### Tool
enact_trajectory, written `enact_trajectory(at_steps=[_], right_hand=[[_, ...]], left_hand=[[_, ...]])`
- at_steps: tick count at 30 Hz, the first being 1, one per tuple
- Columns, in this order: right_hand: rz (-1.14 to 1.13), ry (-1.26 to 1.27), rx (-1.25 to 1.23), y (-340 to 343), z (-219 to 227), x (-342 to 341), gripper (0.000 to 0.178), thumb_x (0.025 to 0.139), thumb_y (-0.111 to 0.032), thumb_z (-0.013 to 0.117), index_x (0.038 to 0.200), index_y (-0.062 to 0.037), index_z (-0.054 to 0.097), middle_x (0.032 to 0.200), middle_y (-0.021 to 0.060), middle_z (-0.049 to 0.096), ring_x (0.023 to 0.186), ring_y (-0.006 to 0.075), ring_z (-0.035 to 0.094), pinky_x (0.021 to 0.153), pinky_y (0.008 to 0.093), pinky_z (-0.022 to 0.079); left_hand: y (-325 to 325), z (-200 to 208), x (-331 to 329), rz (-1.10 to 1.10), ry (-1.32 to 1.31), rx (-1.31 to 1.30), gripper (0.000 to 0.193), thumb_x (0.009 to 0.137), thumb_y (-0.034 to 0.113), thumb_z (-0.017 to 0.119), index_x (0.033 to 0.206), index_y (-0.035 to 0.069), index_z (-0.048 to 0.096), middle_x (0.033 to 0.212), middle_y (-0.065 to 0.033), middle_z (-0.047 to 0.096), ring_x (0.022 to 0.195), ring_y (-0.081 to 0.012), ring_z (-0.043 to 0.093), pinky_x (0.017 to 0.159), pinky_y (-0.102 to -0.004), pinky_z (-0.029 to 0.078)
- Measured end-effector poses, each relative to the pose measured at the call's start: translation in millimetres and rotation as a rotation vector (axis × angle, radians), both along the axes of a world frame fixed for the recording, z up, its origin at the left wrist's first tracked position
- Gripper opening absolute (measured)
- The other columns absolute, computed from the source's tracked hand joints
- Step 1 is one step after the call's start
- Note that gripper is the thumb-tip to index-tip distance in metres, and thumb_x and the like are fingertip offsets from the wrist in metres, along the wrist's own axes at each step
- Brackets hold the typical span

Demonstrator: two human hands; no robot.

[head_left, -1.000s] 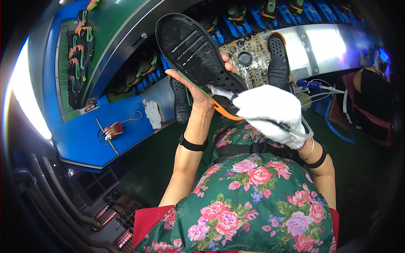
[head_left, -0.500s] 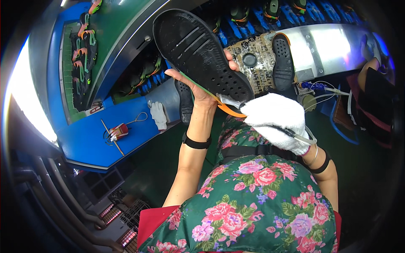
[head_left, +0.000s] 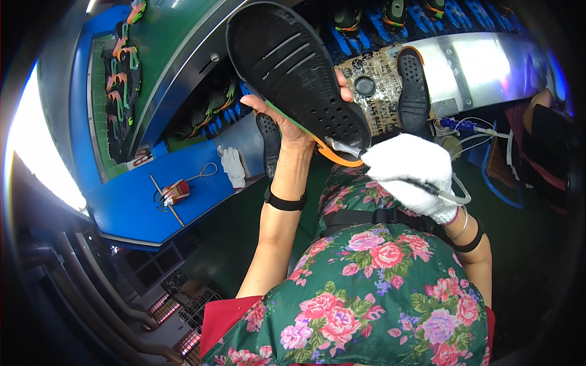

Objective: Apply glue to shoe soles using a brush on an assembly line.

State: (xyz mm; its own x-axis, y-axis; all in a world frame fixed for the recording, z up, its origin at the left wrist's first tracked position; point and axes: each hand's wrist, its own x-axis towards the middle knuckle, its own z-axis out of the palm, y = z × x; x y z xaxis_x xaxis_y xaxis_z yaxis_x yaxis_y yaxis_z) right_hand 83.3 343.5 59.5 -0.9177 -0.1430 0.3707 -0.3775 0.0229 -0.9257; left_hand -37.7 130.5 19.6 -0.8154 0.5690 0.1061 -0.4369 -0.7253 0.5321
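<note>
Black, with thin slits across its wide end and round holes toward the narrower one, the sole (head_left: 293, 79) slants in the air beyond the apron (head_left: 354, 283); its orange-and-green rim shows, whitish inside at the lower end. The bare left hand (head_left: 281, 119) reaches up past the apron, clasping the sole, thumb and fingertips at opposite edges. Ahead of the apron's right side, the white-gloved right hand (head_left: 412, 177) curls round a tube (head_left: 450, 197), knuckles up, beside the sole's lower tip.

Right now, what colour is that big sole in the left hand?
The sole is mostly black; the head view shows it best.
</note>
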Motion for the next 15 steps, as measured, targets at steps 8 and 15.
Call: enact_trajectory(at_steps=[8,15], right_hand=[[0.006,0.028,0.036,-0.4,0.8,3.5,0.015,0.073,-0.003,0.080,0.088,-0.0054,0.077,0.093,0.0118,0.077,0.084,0.0270,0.074,0.074,0.0361,0.057],[0.023,0.078,0.132,-1.5,7.6,9.8,0.024,0.078,-0.004,0.079,0.102,-0.0081,0.077,0.100,0.0069,0.077,0.089,0.0241,0.073,0.078,0.0345,0.058]], left_hand=[[0.5,-4.8,-6.2,-0.008,0.013,-0.062,0.125,0.056,0.101,0.051,0.134,0.004,0.051,0.112,-0.0232,0.063,0.096,-0.0349,0.065,0.077,-0.0460,0.058],[8.4,-5.1,-5.0,-0.023,-0.066,-0.014,0.127,0.056,0.102,0.047,0.136,0.003,0.050,0.111,-0.0235,0.064,0.094,-0.0351,0.067,0.080,-0.0466,0.060]])
